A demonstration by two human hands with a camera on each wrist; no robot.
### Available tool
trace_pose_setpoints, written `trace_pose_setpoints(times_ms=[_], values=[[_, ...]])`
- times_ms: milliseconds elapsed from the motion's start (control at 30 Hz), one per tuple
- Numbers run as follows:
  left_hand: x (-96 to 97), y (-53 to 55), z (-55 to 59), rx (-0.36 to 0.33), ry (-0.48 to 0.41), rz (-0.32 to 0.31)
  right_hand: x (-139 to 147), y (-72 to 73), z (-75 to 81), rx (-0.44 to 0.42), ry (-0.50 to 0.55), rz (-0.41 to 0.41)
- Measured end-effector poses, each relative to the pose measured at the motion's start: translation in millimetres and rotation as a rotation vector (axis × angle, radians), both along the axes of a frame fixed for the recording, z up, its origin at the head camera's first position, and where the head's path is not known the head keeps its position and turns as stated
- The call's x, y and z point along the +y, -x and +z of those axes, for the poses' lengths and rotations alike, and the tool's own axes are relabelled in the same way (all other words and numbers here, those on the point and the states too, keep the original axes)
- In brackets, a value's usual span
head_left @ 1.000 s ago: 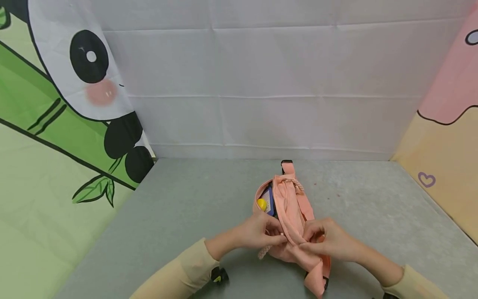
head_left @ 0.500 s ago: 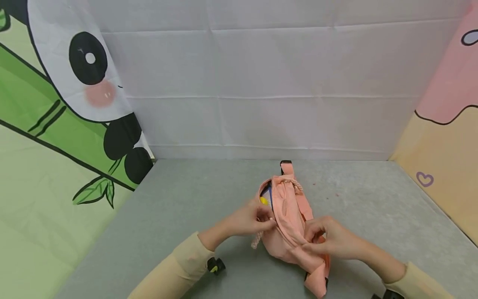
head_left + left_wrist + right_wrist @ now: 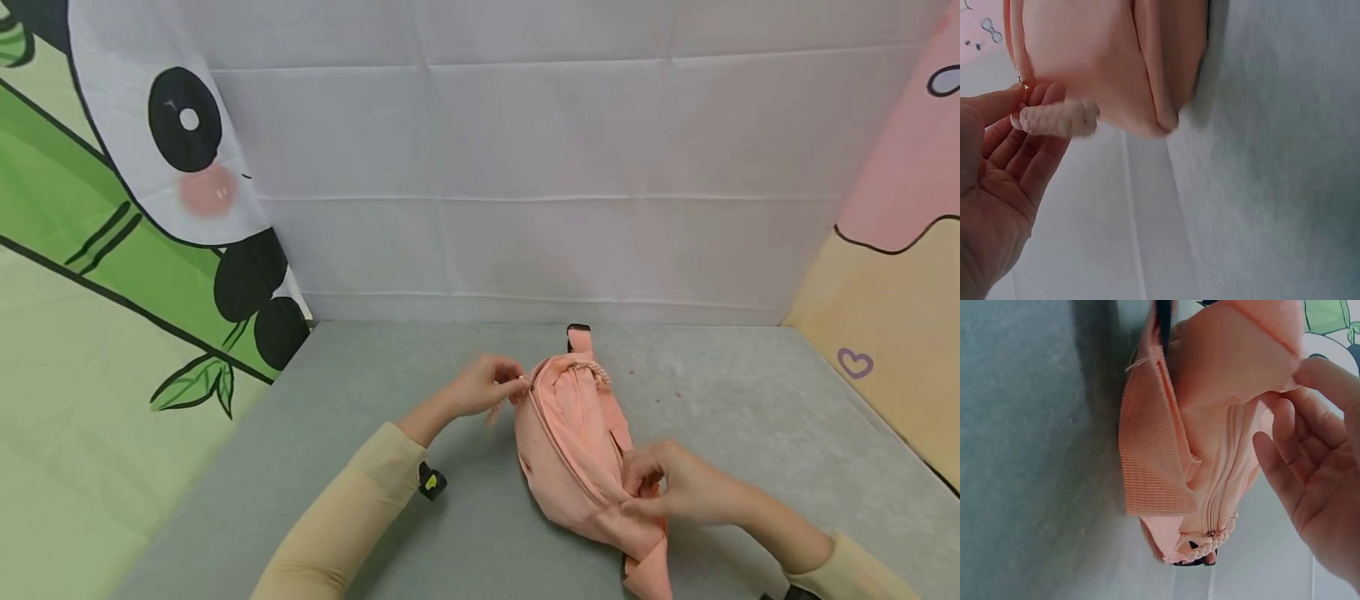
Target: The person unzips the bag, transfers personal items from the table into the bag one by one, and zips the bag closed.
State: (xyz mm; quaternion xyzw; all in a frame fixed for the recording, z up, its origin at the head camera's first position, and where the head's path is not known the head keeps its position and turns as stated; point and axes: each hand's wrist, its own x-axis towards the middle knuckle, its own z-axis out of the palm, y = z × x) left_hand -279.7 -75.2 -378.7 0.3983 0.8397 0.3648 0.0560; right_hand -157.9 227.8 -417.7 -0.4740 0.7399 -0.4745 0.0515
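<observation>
A peach waist bag (image 3: 558,467) lies on the grey table, its long zipper now shut from end to end as far as the head view shows. My left hand (image 3: 483,387) is at the bag's far left end. In the left wrist view its thumb and finger pinch the zipper pull (image 3: 1020,81), from which a braided cord (image 3: 1063,119) hangs. My right hand (image 3: 678,483) pinches the fabric near the bag's close end. The right wrist view shows a second zipper (image 3: 1229,450), another braided cord (image 3: 1210,547) and the webbing strap (image 3: 1157,450). The bag's contents are hidden.
The grey table (image 3: 360,517) reaches back to a white cloth backdrop (image 3: 525,183). A panda print (image 3: 187,117) covers the left side, a pink and yellow print (image 3: 892,275) the right. The strap's black buckle (image 3: 578,328) points toward the backdrop.
My left hand has slid along the zipper away from me, toward the bag's far end. The opening, with a yellow thing and a blue one inside, has closed. My right hand keeps its grip.
</observation>
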Motion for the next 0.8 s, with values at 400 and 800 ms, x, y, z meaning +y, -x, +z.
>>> trace_pose_setpoints(times_ms=[400,800], values=[[12.5,34.3,0.7,-0.061,0.039,0.068,5.7,6.6,1.9,-0.049,-0.046,0.011],[19.8,34.9,1.5,-0.049,0.057,0.091,4.1,27.5,11.5,-0.037,-0.049,-0.076]])
